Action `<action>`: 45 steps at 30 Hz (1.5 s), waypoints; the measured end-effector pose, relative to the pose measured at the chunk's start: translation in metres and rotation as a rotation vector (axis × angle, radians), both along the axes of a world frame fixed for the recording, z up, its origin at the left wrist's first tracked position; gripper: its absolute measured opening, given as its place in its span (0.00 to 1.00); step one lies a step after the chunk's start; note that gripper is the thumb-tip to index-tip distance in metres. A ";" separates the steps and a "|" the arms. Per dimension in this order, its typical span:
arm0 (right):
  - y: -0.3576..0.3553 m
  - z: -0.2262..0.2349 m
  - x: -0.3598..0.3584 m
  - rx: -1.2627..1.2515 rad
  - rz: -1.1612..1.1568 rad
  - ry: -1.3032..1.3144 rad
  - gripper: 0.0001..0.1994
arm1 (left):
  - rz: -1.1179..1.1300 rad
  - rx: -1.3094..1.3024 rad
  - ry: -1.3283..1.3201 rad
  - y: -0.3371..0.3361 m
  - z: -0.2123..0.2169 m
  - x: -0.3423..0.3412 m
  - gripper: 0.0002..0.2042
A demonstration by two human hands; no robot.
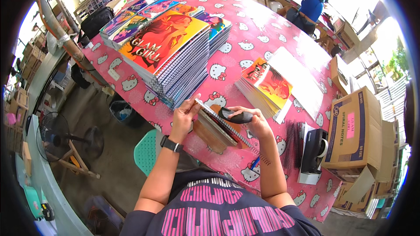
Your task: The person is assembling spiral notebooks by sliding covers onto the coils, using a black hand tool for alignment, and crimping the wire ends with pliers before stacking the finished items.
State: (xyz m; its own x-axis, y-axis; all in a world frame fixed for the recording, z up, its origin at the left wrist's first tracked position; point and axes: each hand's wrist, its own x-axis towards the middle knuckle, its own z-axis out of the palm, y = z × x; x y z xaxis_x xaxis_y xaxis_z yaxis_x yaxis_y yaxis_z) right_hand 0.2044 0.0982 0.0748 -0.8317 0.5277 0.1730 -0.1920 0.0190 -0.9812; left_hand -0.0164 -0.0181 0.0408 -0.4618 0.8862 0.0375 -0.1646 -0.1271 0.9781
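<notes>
A spiral notebook [217, 132] is held up on its edge over the near side of the table, its coil spine upward. My left hand [185, 116] pinches the spine's left end. My right hand [258, 124] is closed around a black hand tool [236, 116], which lies against the spine; its exact kind is not clear. From the right end of the spine, loose black coil [264, 157] trails down beside my right forearm. A blue pen-like stick [254, 164] rests on the table below it.
Tall stacks of colourful notebooks [175, 57] stand at the far left. Loose covers and pages [267, 83] lie to the right. Black coils [292, 146], a black punch-like device [313, 148] and a cardboard box [354, 131] are at the right edge. Another person [306, 6] sits farther back.
</notes>
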 end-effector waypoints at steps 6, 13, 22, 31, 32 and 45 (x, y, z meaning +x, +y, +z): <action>0.009 0.005 -0.019 0.001 0.036 -0.128 0.28 | -0.007 0.049 -0.045 0.000 0.000 0.004 0.16; 0.016 0.002 -0.025 -0.122 0.048 0.019 0.26 | -0.052 -0.023 0.031 0.001 -0.006 -0.002 0.16; 0.012 0.012 -0.050 0.190 -0.021 -0.331 0.28 | -0.043 0.000 0.027 0.002 -0.001 -0.005 0.14; -0.030 0.064 -0.036 0.526 -0.266 -0.358 0.29 | -0.209 0.006 -0.025 -0.002 0.032 0.007 0.11; -0.044 0.075 -0.040 0.637 -0.328 -0.285 0.24 | -0.200 0.054 -0.001 0.000 0.033 0.012 0.11; -0.073 0.083 -0.021 0.782 -0.506 -0.255 0.15 | -0.233 0.217 0.145 -0.014 0.063 0.050 0.12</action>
